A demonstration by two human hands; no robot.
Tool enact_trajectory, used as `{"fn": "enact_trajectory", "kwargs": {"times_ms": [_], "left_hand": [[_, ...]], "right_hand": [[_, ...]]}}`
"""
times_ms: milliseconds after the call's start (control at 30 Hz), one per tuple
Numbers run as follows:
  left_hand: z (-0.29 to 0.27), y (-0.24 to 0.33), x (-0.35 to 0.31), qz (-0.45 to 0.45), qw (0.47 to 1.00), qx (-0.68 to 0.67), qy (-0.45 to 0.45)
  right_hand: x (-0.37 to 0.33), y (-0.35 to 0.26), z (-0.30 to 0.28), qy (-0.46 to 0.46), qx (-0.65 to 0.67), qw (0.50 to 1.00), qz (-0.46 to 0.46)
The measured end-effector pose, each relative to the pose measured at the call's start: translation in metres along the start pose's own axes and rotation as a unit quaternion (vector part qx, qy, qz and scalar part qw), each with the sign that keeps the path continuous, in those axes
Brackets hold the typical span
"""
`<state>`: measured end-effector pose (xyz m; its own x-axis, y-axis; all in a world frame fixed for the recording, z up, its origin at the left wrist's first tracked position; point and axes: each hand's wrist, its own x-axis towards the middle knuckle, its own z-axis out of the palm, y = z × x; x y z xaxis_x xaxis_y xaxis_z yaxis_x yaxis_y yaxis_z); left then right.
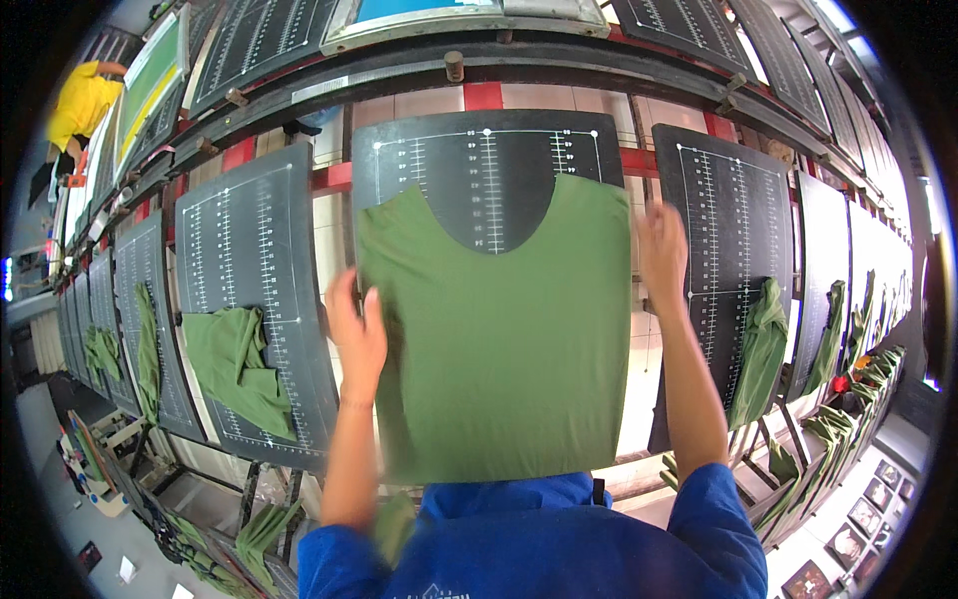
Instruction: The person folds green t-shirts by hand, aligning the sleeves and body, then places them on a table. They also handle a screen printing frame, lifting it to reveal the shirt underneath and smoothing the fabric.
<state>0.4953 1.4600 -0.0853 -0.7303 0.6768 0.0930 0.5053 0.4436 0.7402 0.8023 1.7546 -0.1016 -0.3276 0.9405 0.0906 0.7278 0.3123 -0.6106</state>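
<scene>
A green sleeveless garment panel (509,359) with a deep rounded neckline lies flat over a dark board (469,160) marked with white scales. Its lower end reaches close to my blue-clothed body. My left hand (357,324) is at the left edge of the cloth, thumb apart from the fingers, holding nothing I can see. On the other side, my right hand (663,250) hovers past the cloth's right edge, between this board and the neighbouring one. Its fingers are loosely bent and slightly blurred, and no cloth shows in them.
A crumpled green cloth (235,364) lies on the left board (299,250); another green cloth (760,349) lies on the right board (699,230). Beyond the boards runs a dark rail (559,65) with a framed screen (469,25) behind it. A person in yellow (82,105) is at far left.
</scene>
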Motion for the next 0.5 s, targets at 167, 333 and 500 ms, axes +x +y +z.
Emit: {"fn": "enact_trajectory", "kwargs": {"times_ms": [167, 333, 500], "left_hand": [[-0.073, -0.065, -0.152, -0.374, 0.887, -0.103, -0.249], [-0.107, -0.064, -0.226, -0.314, 0.899, -0.052, -0.299], [-0.109, -0.043, -0.242, -0.33, 0.929, -0.096, -0.138]], "right_hand": [[-0.217, 0.075, -0.024, -0.293, 0.322, 0.84, 0.324], [-0.34, 0.084, -0.085, -0.309, 0.391, 0.755, 0.426], [-0.347, 0.066, -0.108, -0.28, 0.259, 0.845, 0.375]]}}
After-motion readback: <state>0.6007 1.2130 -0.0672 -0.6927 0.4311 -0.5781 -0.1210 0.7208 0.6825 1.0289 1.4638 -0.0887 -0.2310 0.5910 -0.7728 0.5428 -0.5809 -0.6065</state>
